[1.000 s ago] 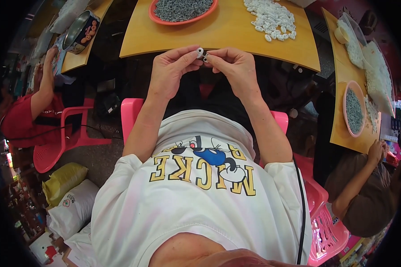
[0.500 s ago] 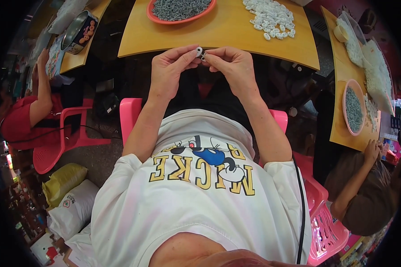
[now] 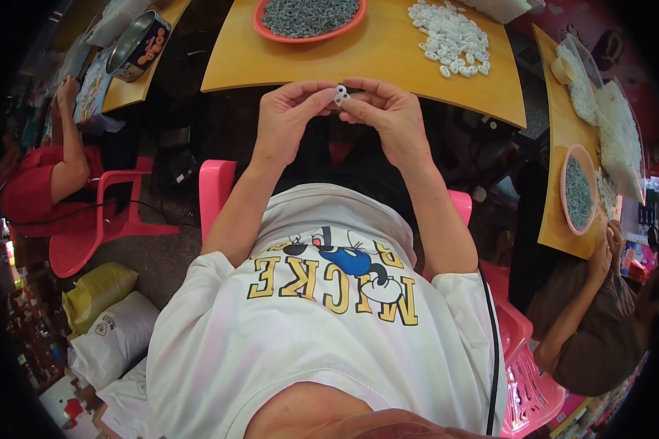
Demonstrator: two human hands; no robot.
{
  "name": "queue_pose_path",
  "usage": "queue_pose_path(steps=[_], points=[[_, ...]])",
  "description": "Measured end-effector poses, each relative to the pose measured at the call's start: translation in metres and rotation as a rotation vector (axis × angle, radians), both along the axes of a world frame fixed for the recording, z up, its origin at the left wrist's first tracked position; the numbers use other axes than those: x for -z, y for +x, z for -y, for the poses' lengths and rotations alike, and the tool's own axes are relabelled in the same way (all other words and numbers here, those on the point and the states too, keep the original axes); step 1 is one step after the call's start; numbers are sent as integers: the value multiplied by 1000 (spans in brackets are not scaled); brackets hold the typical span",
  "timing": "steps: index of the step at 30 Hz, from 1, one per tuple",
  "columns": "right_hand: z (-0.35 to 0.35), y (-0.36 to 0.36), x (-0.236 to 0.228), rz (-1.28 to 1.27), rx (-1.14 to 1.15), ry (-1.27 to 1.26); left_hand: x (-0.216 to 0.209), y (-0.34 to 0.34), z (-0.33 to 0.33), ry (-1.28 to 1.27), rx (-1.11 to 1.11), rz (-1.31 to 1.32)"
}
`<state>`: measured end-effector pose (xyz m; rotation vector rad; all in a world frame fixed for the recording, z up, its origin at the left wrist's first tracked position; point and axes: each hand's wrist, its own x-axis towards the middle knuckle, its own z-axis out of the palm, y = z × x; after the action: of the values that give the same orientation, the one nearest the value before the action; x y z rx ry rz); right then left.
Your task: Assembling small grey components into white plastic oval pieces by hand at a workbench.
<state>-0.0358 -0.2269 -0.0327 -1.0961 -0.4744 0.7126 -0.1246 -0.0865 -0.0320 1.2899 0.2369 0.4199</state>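
**A white bit (image 3: 341,91), pinched in the middle**

The left hand (image 3: 284,121) and the right hand (image 3: 394,117) are both clamped on the white bit, thumb against finger. It sits right between them: to the right of the left hand, to the left of the right hand. Neither hand is nearer, as both touch it. Its long way seems to go from near to far, but it is too small to be sure. It could be one bit or two; I cannot tell.

The bit is up just past the near edge of the tabletop (image 3: 388,62). Far off on that top, a red bowl (image 3: 307,39) of gray bits (image 3: 307,16) is on the left, and a white pile (image 3: 454,40) is on the right.

Writing: the shirt (image 3: 329,351) has big yellow letters. On the left, the tin (image 3: 140,53) has a picture, and the white sack (image 3: 121,342) has a small printed mark.
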Motion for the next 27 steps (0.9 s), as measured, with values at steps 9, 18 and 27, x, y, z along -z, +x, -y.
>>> queue_pose_path(steps=[9, 18, 27], points=[[0, -2, -4, 54, -48, 20, -4, -3, -2, -49, 50, 3], [0, -3, -3, 95, -11, 45, -18, -7, -6, 130, 183, 57], [0, -2, -1, 89, -29, 69, -16, -8, -11, 431, 144, 102]])
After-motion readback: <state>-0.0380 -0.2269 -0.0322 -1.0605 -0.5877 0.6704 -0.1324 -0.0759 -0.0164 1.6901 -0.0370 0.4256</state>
